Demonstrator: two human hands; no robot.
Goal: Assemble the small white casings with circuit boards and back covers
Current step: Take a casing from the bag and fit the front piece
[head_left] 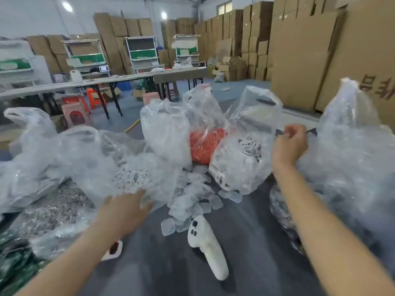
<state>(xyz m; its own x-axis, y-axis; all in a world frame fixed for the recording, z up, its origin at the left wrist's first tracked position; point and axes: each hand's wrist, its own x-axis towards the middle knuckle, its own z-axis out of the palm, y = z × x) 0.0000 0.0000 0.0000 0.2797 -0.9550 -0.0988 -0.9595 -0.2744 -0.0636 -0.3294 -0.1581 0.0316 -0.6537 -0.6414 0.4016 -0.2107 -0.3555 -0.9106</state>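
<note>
A heap of small clear square covers (192,201) lies on the dark table (245,242) in the middle. My left hand (124,208) reaches with straight fingers to the edge of a clear bag of small white parts (130,176). Raised at the right, my right hand (289,144) has curled fingers that pinch the rim of a clear bag of white casings (241,159); a thin dark strip shows at its fingertips. Green circuit boards (15,265) lie in a bag at the lower left.
A white handheld controller (206,242) lies on the table in front of me. Also here are a bag of orange parts (205,144), a bag of metal rings (53,208), a large clear bag (352,159) at right, and a small white-and-red item (114,248). Cardboard boxes and benches stand behind.
</note>
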